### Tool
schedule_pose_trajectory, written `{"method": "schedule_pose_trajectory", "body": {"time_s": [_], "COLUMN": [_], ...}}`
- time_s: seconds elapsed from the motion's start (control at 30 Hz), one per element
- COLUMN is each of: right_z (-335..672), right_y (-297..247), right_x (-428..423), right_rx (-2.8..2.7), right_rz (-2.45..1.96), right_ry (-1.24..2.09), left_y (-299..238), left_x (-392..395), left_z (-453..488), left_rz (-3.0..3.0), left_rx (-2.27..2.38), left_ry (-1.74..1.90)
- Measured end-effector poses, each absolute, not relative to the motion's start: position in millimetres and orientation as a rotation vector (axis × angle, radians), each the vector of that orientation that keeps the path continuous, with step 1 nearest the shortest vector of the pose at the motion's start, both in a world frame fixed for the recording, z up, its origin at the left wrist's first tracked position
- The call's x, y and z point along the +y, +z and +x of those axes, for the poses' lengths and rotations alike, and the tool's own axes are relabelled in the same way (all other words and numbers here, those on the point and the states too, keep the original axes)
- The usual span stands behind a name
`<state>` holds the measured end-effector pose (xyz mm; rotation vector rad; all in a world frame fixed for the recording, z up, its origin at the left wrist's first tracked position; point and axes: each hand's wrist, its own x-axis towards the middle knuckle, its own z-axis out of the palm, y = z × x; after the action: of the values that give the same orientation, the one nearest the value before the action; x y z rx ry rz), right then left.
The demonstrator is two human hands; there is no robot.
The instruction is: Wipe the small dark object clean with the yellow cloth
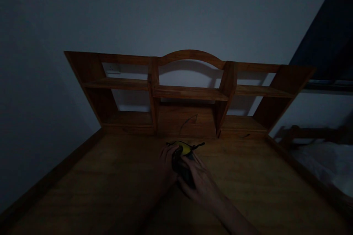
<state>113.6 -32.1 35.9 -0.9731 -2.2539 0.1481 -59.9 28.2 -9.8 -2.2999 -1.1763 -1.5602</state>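
Note:
A small yellow and black object [185, 149] lies on the wooden desk top [110, 187], near its middle, with thin black ends sticking out to either side. My left hand [167, 167] is curled against its left side. My right hand [199, 181] wraps over the dark lower part from the right. Both hands grip it together. The room is very dim, so I cannot make out what the object is.
A wooden hutch [190, 93] with open shelves and an arched top stands at the back of the desk against a pale wall. A raised wooden rim runs along the desk's left and right edges. A bed with pale bedding [328, 165] lies at the right.

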Motion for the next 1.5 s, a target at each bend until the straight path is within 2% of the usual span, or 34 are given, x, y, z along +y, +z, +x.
{"method": "schedule_pose_trajectory", "body": {"time_s": [0.13,0.23,0.4,0.6,0.67,0.93,1.17,1.5], "right_z": [122.1,129.5,139.7,143.2,139.1,134.5,125.2,118.2], "right_y": [21.8,15.0,14.6,4.6,5.4,6.0,-8.8,-0.8], "right_x": [-26.2,-19.8,-6.5,15.8,19.0,12.8,12.8,4.4], "right_rx": [-2.085,-1.778,-1.207,-0.696,-0.692,-0.695,-0.97,-1.251], "right_rz": [-0.883,-0.977,-1.238,-0.948,-0.831,-0.639,-0.674,-0.847], "right_ry": [0.045,0.033,0.624,1.396,1.515,1.623,1.486,1.25], "left_y": [1.1,8.4,4.9,1.4,2.0,-14.4,-19.3,-9.4], "left_x": [20.3,14.7,18.1,20.0,19.4,33.5,35.2,21.7], "left_z": [-58.2,-55.0,-51.8,-52.2,-52.2,-57.1,-58.0,-56.3], "left_rz": [-2.306,-2.251,-2.137,-2.155,-2.152,-2.343,-2.395,-2.45], "left_rx": [-1.209,-1.247,-1.201,-1.179,-1.16,-1.246,-1.263,-1.076], "left_ry": [-1.506,-1.475,-1.572,-1.568,-1.599,-1.377,-1.367,-1.271]}}
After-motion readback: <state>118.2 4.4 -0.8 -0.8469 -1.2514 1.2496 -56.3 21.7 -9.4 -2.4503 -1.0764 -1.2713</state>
